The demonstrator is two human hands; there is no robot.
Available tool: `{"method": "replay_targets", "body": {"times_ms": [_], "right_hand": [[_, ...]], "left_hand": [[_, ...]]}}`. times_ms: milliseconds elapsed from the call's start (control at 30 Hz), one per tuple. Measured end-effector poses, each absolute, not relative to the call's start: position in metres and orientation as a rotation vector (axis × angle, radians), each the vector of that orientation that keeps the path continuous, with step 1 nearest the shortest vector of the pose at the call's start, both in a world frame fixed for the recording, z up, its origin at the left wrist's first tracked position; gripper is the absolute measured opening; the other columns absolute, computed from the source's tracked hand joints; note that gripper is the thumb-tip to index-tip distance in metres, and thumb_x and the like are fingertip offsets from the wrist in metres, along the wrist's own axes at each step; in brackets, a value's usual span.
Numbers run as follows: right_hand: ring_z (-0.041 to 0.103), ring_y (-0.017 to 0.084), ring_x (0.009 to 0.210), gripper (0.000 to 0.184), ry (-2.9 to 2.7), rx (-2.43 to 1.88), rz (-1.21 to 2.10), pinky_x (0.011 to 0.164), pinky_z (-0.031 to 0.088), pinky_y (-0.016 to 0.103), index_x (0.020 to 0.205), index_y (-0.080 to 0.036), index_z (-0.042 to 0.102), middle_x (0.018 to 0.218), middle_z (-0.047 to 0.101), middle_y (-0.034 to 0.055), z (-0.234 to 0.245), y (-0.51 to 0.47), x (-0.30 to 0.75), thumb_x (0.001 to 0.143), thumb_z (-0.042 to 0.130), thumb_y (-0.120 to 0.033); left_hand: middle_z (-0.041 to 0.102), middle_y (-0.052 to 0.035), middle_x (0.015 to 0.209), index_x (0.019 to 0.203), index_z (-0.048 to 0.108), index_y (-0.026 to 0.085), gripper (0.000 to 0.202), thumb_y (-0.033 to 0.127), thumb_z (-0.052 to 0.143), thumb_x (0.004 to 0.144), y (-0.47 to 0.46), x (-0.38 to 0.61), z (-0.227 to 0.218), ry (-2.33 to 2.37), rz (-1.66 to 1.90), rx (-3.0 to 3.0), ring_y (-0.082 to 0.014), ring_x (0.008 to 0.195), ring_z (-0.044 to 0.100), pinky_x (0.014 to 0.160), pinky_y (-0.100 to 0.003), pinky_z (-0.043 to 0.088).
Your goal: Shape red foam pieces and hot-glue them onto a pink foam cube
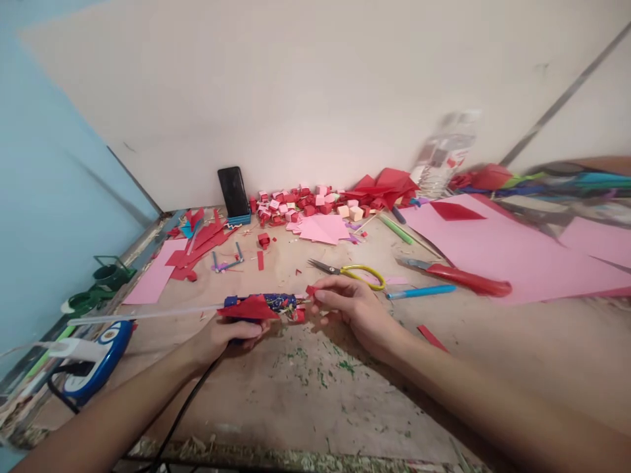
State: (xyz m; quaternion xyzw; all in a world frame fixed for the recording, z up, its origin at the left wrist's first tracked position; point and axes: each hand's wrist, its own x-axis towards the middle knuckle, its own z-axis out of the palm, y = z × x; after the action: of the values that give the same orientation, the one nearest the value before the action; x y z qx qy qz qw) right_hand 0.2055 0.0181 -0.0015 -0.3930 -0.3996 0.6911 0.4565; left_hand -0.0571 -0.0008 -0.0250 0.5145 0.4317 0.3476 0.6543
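Note:
My left hand (242, 334) is wrapped round a blue hot glue gun (286, 301), whose nozzle points right. From its back end a long clear glue stick (148, 316) sticks out to the left. A red paper piece (250, 307) lies against the gun, over the fingers. Close to the nozzle, my right hand (340, 305) pinches a small red paper piece (311, 291) between thumb and fingertips. Another small red bit (298, 315) shows just under the nozzle. Yellow-handled scissors (362, 274) lie beyond the right hand.
Small red and pink paper cubes (300, 200) are heaped by the wall, next to a phone (233, 190). A red-handled utility knife (468, 279), blue pen (421, 292) and pink paper sheet (493, 249) lie right. A blue-and-white power strip (101, 368) sits left.

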Motion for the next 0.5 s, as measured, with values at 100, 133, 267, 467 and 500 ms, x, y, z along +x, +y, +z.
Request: {"method": "replay_targets", "body": {"times_ms": [100, 133, 267, 467, 500], "right_hand": [[0.066, 0.016, 0.058, 0.027, -0.988, -0.961, 1.713, 0.055, 0.053, 0.027, 0.077, -0.016, 0.072, 0.068, 0.074, 0.0049, 0.0024, 0.0159, 0.2052, 0.069, 0.091, -0.034], [0.067, 0.016, 0.059, 0.027, -0.984, -0.955, 1.72, 0.055, 0.053, 0.027, 0.077, -0.016, 0.072, 0.068, 0.074, 0.0051, 0.0032, 0.0154, 0.2051, 0.068, 0.091, -0.034], [0.068, 0.016, 0.061, 0.027, -0.995, -0.941, 1.739, 0.055, 0.053, 0.025, 0.08, -0.016, 0.073, 0.071, 0.076, 0.0056, 0.0022, 0.0157, 0.2062, 0.069, 0.091, -0.033], [0.069, 0.015, 0.06, 0.026, -1.049, -0.959, 1.736, 0.057, 0.053, 0.026, 0.081, -0.015, 0.074, 0.071, 0.076, 0.0061, -0.0018, 0.0186, 0.2085, 0.07, 0.09, -0.033], [0.069, 0.016, 0.059, 0.027, -1.05, -0.964, 1.739, 0.057, 0.053, 0.026, 0.081, -0.015, 0.074, 0.071, 0.076, 0.006, -0.0019, 0.0185, 0.2086, 0.069, 0.09, -0.033]], "left_hand": [[0.059, -0.0012, 0.065, 0.081, 0.07, 0.013, 0.02, 0.032, 0.071, 0.077, -0.0004, -0.0559, -0.0247, 0.977, 0.81, 1.181, -0.0136, 0.06, 0.05, 0.06, -0.027, 0.037], [0.059, -0.0011, 0.064, 0.081, 0.07, 0.013, 0.019, 0.032, 0.071, 0.077, -0.0004, -0.0557, -0.0239, 0.979, 0.818, 1.185, -0.0142, 0.061, 0.051, 0.062, -0.027, 0.038], [0.06, -0.0006, 0.063, 0.083, 0.071, 0.013, 0.02, 0.031, 0.071, 0.075, -0.0005, -0.0553, -0.0209, 0.992, 0.828, 1.185, -0.015, 0.062, 0.053, 0.062, -0.028, 0.039], [0.061, -0.0005, 0.064, 0.082, 0.072, 0.013, 0.021, 0.032, 0.072, 0.073, -0.0008, -0.054, -0.021, 1.013, 0.829, 1.188, -0.0147, 0.061, 0.054, 0.062, -0.028, 0.04], [0.061, -0.0005, 0.064, 0.082, 0.072, 0.013, 0.021, 0.032, 0.072, 0.073, -0.0007, -0.0537, -0.0207, 1.014, 0.833, 1.188, -0.0148, 0.062, 0.055, 0.062, -0.027, 0.041]]}}
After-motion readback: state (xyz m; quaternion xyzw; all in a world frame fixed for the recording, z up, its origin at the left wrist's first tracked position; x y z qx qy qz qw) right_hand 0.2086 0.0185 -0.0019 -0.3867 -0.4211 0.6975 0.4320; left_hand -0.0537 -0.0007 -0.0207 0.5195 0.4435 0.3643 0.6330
